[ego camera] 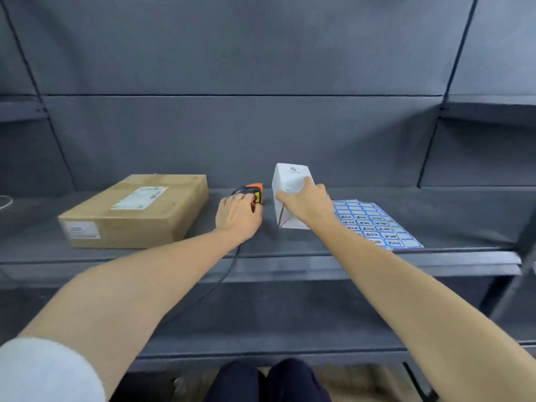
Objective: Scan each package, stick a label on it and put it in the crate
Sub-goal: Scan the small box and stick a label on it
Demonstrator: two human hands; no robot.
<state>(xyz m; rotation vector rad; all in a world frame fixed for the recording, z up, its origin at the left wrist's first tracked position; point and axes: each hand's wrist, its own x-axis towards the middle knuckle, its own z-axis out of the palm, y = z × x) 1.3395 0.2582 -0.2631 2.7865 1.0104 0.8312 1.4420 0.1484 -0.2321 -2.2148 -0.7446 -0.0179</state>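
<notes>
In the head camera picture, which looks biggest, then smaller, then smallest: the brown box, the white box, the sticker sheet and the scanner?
1. Brown box, clearly the largest.
2. Sticker sheet and white box: too alike to rank; the sheet lies flat, a hand hides part of the box.
3. Scanner, smallest, partly under a hand.

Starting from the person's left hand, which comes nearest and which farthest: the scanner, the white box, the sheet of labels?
1. Scanner: under the left hand itself.
2. White box: just to its right, held by the right hand.
3. Sheet of labels: farthest right on the shelf.
</notes>
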